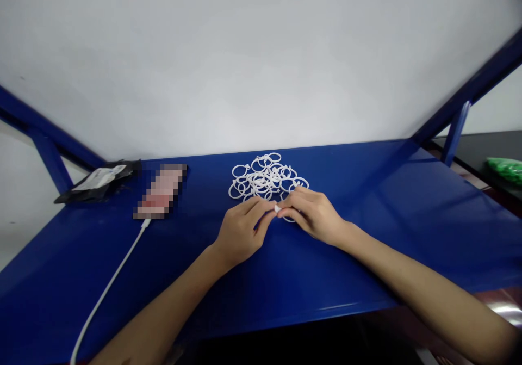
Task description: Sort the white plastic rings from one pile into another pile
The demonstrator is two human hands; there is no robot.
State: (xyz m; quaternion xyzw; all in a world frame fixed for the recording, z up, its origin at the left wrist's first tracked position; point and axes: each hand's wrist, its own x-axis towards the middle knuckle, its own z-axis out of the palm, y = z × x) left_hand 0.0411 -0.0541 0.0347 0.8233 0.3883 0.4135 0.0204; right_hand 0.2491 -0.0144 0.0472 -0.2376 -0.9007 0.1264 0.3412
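A loose heap of white plastic rings (261, 179), each with a small loop or hook on its rim, lies on the blue table (326, 278). Just in front of the heap, my left hand (243, 229) and my right hand (314, 211) meet fingertip to fingertip. Both pinch one small white piece (278, 208), which looks like part of such a ring; fingers cover most of it. A white arc (289, 220) shows beneath my right fingers, and I cannot tell whether it belongs to the held piece.
To the left lies a phone (161, 192), its screen blurred, with a white cable (110, 286) running to the front edge. A black packet (98, 183) with a white label rests behind it. Blue metal braces (455, 131) flank the table; a green bag (505, 169) sits far right.
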